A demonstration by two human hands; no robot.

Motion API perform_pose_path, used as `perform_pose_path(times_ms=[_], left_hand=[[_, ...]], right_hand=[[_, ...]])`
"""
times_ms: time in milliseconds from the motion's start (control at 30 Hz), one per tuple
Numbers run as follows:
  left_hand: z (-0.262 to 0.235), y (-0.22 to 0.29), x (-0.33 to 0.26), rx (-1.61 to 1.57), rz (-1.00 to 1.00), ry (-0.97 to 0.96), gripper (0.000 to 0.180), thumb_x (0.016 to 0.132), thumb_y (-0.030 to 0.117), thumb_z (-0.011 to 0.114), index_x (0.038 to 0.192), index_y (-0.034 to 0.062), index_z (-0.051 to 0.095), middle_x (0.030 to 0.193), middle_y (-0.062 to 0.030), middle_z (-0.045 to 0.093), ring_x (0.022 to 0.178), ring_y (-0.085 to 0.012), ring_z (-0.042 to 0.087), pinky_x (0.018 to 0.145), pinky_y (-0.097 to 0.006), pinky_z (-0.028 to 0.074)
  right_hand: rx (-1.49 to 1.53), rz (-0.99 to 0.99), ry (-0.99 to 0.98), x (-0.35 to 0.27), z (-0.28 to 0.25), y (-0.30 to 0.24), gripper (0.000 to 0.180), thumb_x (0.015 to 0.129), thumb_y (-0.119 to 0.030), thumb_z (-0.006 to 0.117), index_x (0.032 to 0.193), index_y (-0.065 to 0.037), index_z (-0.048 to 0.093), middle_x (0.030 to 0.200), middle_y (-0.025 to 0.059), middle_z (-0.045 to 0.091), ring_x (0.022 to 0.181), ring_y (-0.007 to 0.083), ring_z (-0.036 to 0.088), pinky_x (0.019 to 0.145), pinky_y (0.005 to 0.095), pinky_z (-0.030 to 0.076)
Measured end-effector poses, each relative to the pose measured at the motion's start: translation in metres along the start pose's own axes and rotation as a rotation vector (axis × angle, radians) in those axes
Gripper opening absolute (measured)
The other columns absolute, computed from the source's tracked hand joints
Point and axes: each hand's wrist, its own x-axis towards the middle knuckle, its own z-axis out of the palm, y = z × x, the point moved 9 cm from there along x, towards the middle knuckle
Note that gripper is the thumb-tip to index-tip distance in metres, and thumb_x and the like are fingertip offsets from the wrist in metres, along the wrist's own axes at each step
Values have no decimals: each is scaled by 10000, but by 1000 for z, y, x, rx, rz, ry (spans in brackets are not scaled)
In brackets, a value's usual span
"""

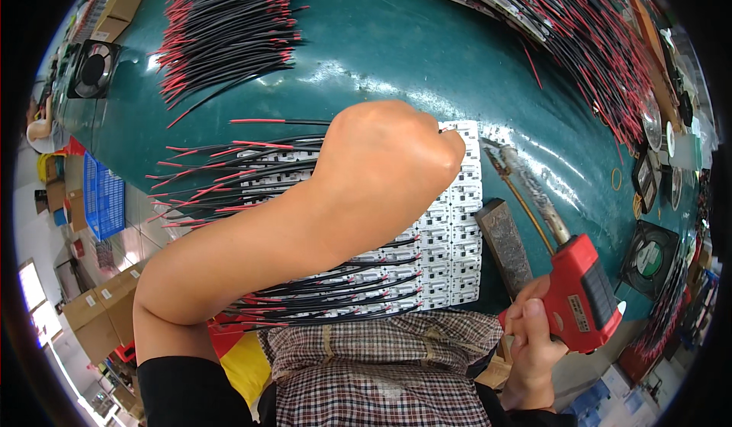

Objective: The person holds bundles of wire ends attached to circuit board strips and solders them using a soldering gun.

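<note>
Red soldering iron [581,290]: rigid, hot tip; right hand [531,341] grips handle. Left hand [389,164] clenched atop PCB panel [451,236], fragile, thin leads.

Bare forearms, dark sleeves, checked cloth

Both hands, left hand [389,160] and right hand [530,335], are ungloved; black sleeves end at the elbows beside a brown-and-white checked garment [374,366].

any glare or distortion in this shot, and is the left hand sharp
Head view: white glare streaks on the green table; fisheye bends its edges, black corners around. The left hand is sharp enough but close, hiding the white boards; right hand clear.
</note>
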Motion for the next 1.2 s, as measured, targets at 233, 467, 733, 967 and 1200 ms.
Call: perform_pose_path(times_ms=[233, 467, 733, 967, 1200], left_hand=[[-4, 10, -4, 60, 1, 11, 87, 659, 99, 669, 722, 86, 610, 729, -57, 556, 694, -240, 596, 564, -367, 493], [-40, 5, -21, 7, -53, 108, 140, 714, 90, 657, 852, 69, 671, 902, -74, 639, 868, -241, 634, 698, -352, 532], [-83, -160, -60, 378, -343, 29, 408, 646, -71, 642, 1028, 44, 556, 982, -110, 567, 964, -337, 579, 806, -455, 489], [-63, -181, -65, 322, -331, -123, 379, 639, -9, 704, 985, 57, 564, 1005, -111, 604, 1004, -327, 596, 827, -428, 503], [-54, -186, -68, 278, -286, -211, 363, 652, 67, 781, 962, 53, 593, 1006, -122, 615, 977, -321, 618, 838, -422, 523]], right_hand=[[90, -74, 125, -1, -11, 2, 161, 940, -129, 634, 953, -7, 529, 729, 81, 546, 423, 54, 311, 403, 231, 346], [155, -150, 130, -10, -16, 5, 88, 988, -66, 590, 988, -2, 530, 737, 72, 538, 415, 49, 325, 427, 236, 365], [137, -231, 90, -17, -20, -1, 102, 992, -75, 585, 953, -8, 519, 722, 65, 525, 418, 52, 327, 423, 237, 366], [123, -266, 73, -29, -14, -9, 137, 986, -87, 594, 900, -18, 513, 702, 58, 516, 418, 60, 333, 416, 240, 370], [106, -265, 112, -39, -18, -5, 148, 976, -96, 614, 893, -17, 522, 681, 61, 515, 411, 69, 331, 403, 246, 366]])
